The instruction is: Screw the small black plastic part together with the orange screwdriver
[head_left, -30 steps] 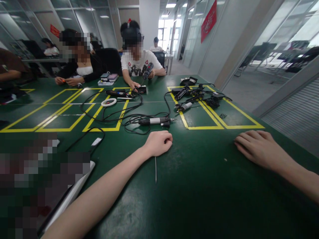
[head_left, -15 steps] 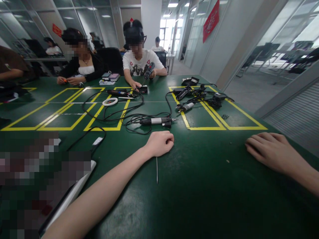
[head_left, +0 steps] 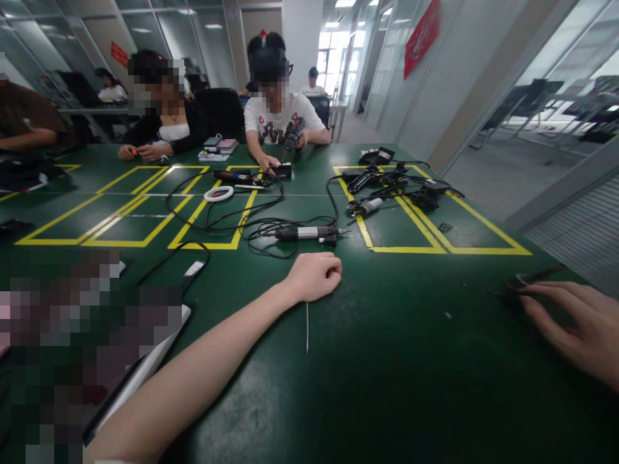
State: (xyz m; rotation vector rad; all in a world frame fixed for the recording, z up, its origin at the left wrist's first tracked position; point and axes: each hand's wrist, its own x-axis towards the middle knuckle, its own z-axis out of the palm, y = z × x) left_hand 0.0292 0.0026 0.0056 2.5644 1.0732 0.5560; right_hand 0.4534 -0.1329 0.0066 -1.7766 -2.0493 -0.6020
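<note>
My left hand [head_left: 316, 277] rests on the green table [head_left: 387, 361], its fingers curled into a closed fist. From under its wrist a thin metal rod [head_left: 307, 332] sticks out toward me; whether the fingers hold its hidden end I cannot tell. Just beyond the fist lies a grey and black electric screwdriver [head_left: 304, 233] with a cord. At the right edge, my right hand [head_left: 575, 316] is blurred, thumb and fingers closing at a dark, smeared thing [head_left: 515, 285] whose kind I cannot make out.
Black clamp-like tools and cords [head_left: 382, 183] lie inside yellow tape outlines. A white tape roll [head_left: 218, 193] sits among cables. Across the table a person [head_left: 285, 119] holds a drill [head_left: 294, 134] over a small black part [head_left: 284, 170]. Blurred-out devices [head_left: 140, 335] stand at left.
My right hand has moved right and toward me, its fingers no longer flat on the table, and a dark thing now shows at its fingertips. The left fist stays put; the view has shifted slightly.
</note>
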